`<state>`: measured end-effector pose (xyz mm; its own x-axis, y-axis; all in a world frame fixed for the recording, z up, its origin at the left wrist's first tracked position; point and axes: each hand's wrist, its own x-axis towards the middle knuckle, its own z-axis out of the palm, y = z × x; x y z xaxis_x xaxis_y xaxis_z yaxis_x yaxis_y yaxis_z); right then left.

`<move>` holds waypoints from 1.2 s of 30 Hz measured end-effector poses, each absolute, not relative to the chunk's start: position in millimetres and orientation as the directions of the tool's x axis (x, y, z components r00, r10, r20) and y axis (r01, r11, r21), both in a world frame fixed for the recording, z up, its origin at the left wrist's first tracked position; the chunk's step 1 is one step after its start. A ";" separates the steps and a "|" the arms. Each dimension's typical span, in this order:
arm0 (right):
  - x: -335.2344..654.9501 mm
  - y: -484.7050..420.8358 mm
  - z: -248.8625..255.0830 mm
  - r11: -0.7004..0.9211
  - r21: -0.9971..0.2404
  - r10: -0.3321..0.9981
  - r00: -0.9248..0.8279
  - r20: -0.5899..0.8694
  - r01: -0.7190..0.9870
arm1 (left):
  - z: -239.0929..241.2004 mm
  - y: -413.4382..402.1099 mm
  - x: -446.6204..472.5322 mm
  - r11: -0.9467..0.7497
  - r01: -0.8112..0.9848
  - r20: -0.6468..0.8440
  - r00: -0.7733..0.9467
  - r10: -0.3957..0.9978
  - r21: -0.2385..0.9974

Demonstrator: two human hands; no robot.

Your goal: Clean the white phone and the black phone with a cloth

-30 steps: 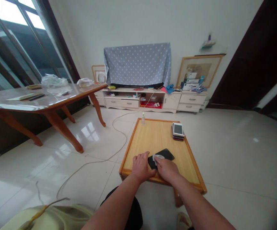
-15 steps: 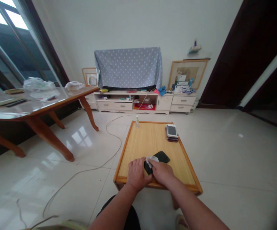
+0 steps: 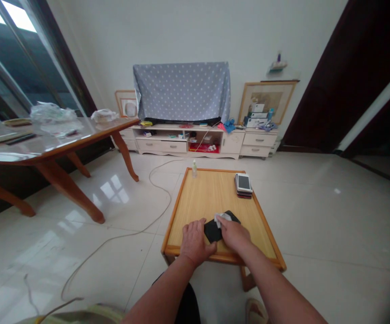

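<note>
A black phone [image 3: 212,229] lies flat near the front edge of a small low wooden table [image 3: 208,198]. My left hand [image 3: 193,240] rests on the table against the phone's near left end, fingers curled around its edge. With its fingers pinched on a small white cloth [image 3: 220,218], my right hand [image 3: 234,235] presses it onto the phone's screen. A stack of phones [image 3: 243,185] sits at the table's far right. At its far edge stands a small bottle [image 3: 194,168].
A large wooden dining table [image 3: 46,148] with bags and papers stands at the left. A cable [image 3: 141,229] trails over the glossy tiled floor. Against the far wall is a low cabinet [image 3: 198,141] with a cloth-covered screen [image 3: 181,92]. A dark doorway is at right.
My right hand has slid the white cloth along the phone, first toward its near end, then back toward its far end. The left hand stays at the phone's edge. The camera has shifted slightly.
</note>
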<state>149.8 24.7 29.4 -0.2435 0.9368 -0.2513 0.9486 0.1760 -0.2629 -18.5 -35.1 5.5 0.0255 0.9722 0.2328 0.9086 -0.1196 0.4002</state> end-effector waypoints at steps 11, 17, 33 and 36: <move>142.9 24.0 30.7 0.187 -0.275 0.932 -0.259 -0.254 0.943 | 5.3 -34.9 -18.5 -0.109 0.912 0.214 0.025 0.977 0.395; 152.0 29.6 28.7 0.134 -0.223 0.947 -0.191 -0.260 0.966 | 8.5 -35.4 -19.5 -0.111 0.906 0.206 0.027 0.978 0.407; 146.9 2.2 27.8 0.241 -0.289 0.915 -0.316 -0.252 0.927 | 6.8 -32.6 -22.5 -0.116 0.913 0.209 0.034 0.977 0.391; 148.3 -5.7 27.5 0.262 -0.312 0.910 -0.342 -0.235 0.913 | 7.1 -32.7 -21.7 -0.123 0.913 0.220 0.037 0.975 0.389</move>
<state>148.3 -5.7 27.5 -0.3419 0.9098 -0.2353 0.9130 0.2623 -0.3123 -21.7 -32.7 7.1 0.0373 0.9748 0.2199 0.9131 -0.1226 0.3889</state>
